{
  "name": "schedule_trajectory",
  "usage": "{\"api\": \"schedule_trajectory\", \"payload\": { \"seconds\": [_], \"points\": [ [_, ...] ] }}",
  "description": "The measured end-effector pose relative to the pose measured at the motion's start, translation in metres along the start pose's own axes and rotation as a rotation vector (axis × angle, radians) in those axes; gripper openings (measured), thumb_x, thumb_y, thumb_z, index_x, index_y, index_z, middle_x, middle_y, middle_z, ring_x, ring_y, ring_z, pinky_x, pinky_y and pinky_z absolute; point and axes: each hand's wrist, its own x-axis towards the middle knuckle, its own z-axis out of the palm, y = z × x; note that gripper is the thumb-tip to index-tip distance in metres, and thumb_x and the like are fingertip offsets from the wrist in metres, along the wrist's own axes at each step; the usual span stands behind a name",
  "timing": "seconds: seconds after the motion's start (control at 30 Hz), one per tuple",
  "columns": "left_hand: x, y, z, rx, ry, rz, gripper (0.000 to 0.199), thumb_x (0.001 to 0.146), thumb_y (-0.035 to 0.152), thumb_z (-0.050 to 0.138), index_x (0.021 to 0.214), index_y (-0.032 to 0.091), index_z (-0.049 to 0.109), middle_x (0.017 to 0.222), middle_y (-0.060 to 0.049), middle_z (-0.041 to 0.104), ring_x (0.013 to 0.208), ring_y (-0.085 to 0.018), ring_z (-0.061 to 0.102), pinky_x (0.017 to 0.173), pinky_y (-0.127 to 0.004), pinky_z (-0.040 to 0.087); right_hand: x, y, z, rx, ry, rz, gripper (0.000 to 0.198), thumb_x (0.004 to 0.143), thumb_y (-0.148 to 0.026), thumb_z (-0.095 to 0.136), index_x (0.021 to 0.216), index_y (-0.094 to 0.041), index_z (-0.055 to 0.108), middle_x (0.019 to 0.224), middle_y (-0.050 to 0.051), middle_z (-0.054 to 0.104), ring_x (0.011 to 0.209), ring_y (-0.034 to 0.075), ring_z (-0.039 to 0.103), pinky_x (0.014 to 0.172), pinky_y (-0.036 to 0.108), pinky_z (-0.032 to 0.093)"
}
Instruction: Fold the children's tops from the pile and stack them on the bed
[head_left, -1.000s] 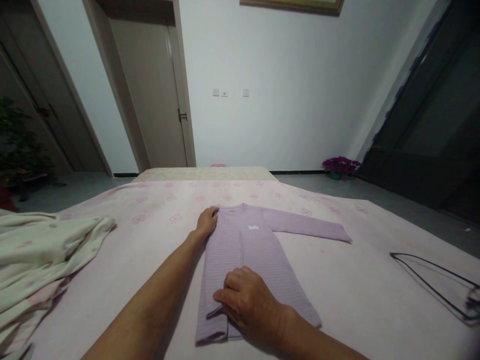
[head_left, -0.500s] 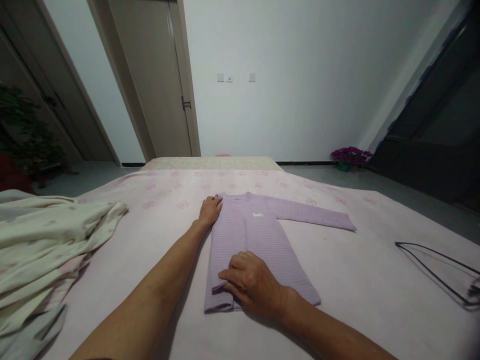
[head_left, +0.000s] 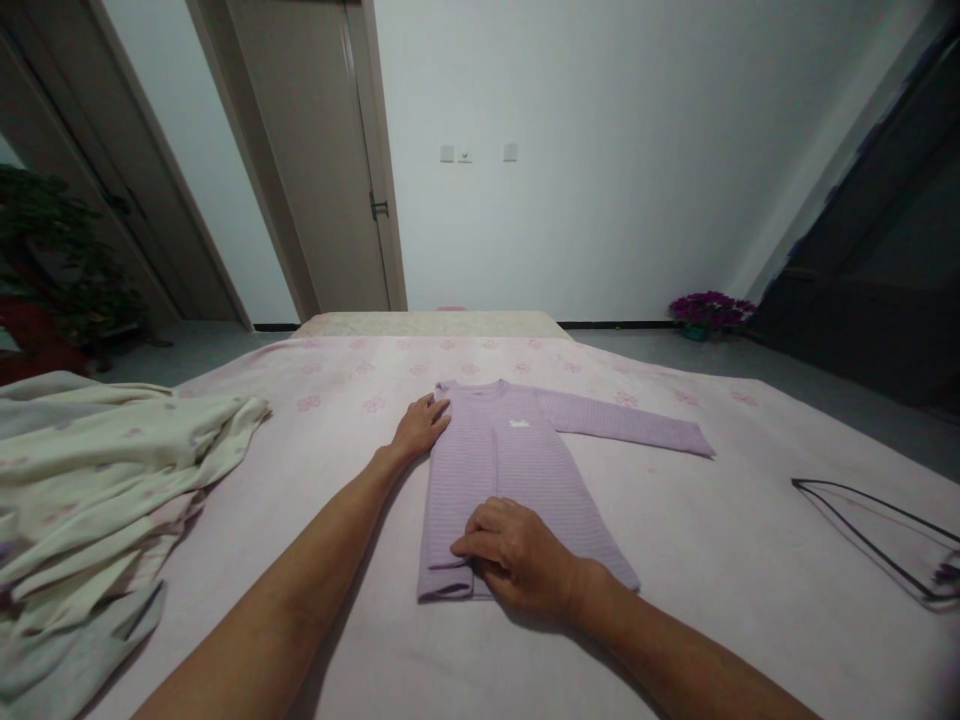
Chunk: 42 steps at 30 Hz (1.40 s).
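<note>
a white wall (head_left: 600,220) rises beyond the lilac top. the pale pink sheet (head_left: 720,550), with small printed flowers, spreads under and all around it. a rumpled pile of pale clothes (head_left: 127,460) lies well apart to the left of the lilac top. the lilac top (head_left: 536,475) itself lies flat on the sheet, neckline away from the person, a layer folded over its left part and one sleeve (head_left: 630,421) stretched out to its right. a black hanger (head_left: 862,541) lies well apart on its right. the right hand (head_left: 517,555) is curled, touching the lilac top near its lower hem; thumb and forefinger meet at the folded layer's edge, but i cannot tell whether cloth is pinched between them. the left hand (head_left: 421,425) is half open, fingers slightly spread, resting on the lilac top's upper left edge. a small white print (head_left: 519,423) sits on the lilac top's chest.
</note>
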Motion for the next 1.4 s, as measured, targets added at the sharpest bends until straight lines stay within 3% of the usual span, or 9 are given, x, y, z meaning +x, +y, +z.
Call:
{"api": "schedule_trajectory", "payload": {
  "seconds": [0.13, 0.23, 0.33, 0.4, 0.6, 0.83, 1.0, 1.13, 1.4],
  "points": [
    [-0.008, 0.001, -0.004, 0.002, -0.022, 0.013, 0.05, 0.099, 0.044, 0.042, 0.142, 0.02, 0.054, 0.146, -0.011, 0.053, 0.139, -0.025, 0.043, 0.118, -0.039, 0.028, 0.003, -0.007, -0.002, 0.007, -0.021, -0.013, 0.024, 0.085, -0.009, 0.055, 0.102, -0.02, 0.069, 0.092, 0.005, 0.064, 0.084, 0.018, 0.054, 0.078, 0.033, 0.041],
    [-0.01, 0.003, -0.004, -0.001, -0.021, 0.007, 0.05, 0.099, 0.042, 0.043, 0.142, 0.019, 0.054, 0.143, -0.011, 0.056, 0.139, -0.025, 0.043, 0.118, -0.038, 0.027, 0.006, -0.015, -0.007, -0.025, -0.092, 0.011, 0.014, 0.089, -0.023, 0.061, 0.099, -0.02, 0.069, 0.092, 0.005, 0.064, 0.084, 0.018, 0.053, 0.08, 0.034, 0.04],
    [-0.01, 0.004, -0.005, -0.011, -0.009, -0.007, 0.05, 0.099, 0.042, 0.043, 0.141, 0.019, 0.056, 0.143, -0.011, 0.057, 0.138, -0.024, 0.044, 0.118, -0.037, 0.028, 0.009, -0.024, -0.012, -0.109, -0.174, 0.017, 0.032, 0.085, -0.044, 0.069, 0.105, -0.02, 0.067, 0.095, 0.005, 0.064, 0.084, 0.02, 0.053, 0.078, 0.036, 0.04],
    [-0.009, 0.004, -0.005, -0.017, -0.002, -0.022, 0.049, 0.098, 0.042, 0.045, 0.14, 0.019, 0.057, 0.142, -0.01, 0.057, 0.137, -0.024, 0.045, 0.117, -0.036, 0.029, 0.01, -0.032, -0.013, -0.19, -0.215, 0.018, 0.038, 0.084, -0.048, 0.07, 0.109, -0.02, 0.064, 0.097, 0.005, 0.063, 0.087, 0.022, 0.052, 0.079, 0.037, 0.04],
    [-0.006, 0.006, -0.005, -0.02, 0.016, -0.07, 0.044, 0.097, 0.04, 0.047, 0.135, 0.023, 0.061, 0.139, -0.007, 0.06, 0.133, -0.023, 0.049, 0.116, -0.037, 0.032, 0.012, -0.051, -0.004, -0.479, -0.251, -0.034, 0.014, 0.09, -0.016, 0.06, 0.103, -0.014, 0.059, 0.09, 0.007, 0.062, 0.081, 0.021, 0.051, 0.071, 0.035, 0.04],
    [0.0, 0.017, -0.003, 0.014, 0.047, -0.138, 0.043, 0.093, 0.03, 0.047, 0.133, 0.019, 0.06, 0.139, -0.013, 0.059, 0.127, -0.026, 0.055, 0.108, -0.042, 0.042, 0.012, -0.049, 0.005, -0.518, -0.211, -0.081, 0.017, 0.09, -0.017, 0.061, 0.106, -0.013, 0.057, 0.091, 0.006, 0.062, 0.079, 0.022, 0.05, 0.065, 0.036, 0.039],
    [0.017, 0.024, -0.002, 0.058, 0.05, -0.062, 0.056, 0.089, 0.017, 0.047, 0.145, 0.016, 0.047, 0.159, -0.013, 0.036, 0.147, -0.026, 0.032, 0.117, -0.043, 0.032, 0.014, -0.047, 0.002, -0.48, -0.207, -0.078, 0.015, 0.091, -0.018, 0.061, 0.105, -0.014, 0.057, 0.089, 0.006, 0.061, 0.078, 0.022, 0.049, 0.065, 0.036, 0.037],
    [0.032, 0.019, 0.003, 0.075, -0.032, 0.017, 0.054, 0.096, 0.033, 0.042, 0.147, 0.015, 0.043, 0.159, -0.013, 0.036, 0.15, -0.026, 0.024, 0.12, -0.043, 0.026, 0.015, -0.044, 0.001, -0.467, -0.185, -0.091, 0.013, 0.093, -0.022, 0.06, 0.102, -0.014, 0.057, 0.085, 0.005, 0.06, 0.075, 0.021, 0.046, 0.065, 0.035, 0.036],
    [0.038, 0.004, 0.014, 0.117, -0.164, -0.044, 0.068, 0.099, 0.057, 0.029, 0.151, 0.014, 0.033, 0.162, -0.02, 0.025, 0.149, -0.033, 0.025, 0.116, -0.053, 0.023, 0.014, -0.036, 0.003, -0.448, -0.169, -0.12, 0.01, 0.094, -0.024, 0.06, 0.097, -0.014, 0.057, 0.083, 0.004, 0.059, 0.073, 0.02, 0.045, 0.064, 0.034, 0.035]
  ]
}}
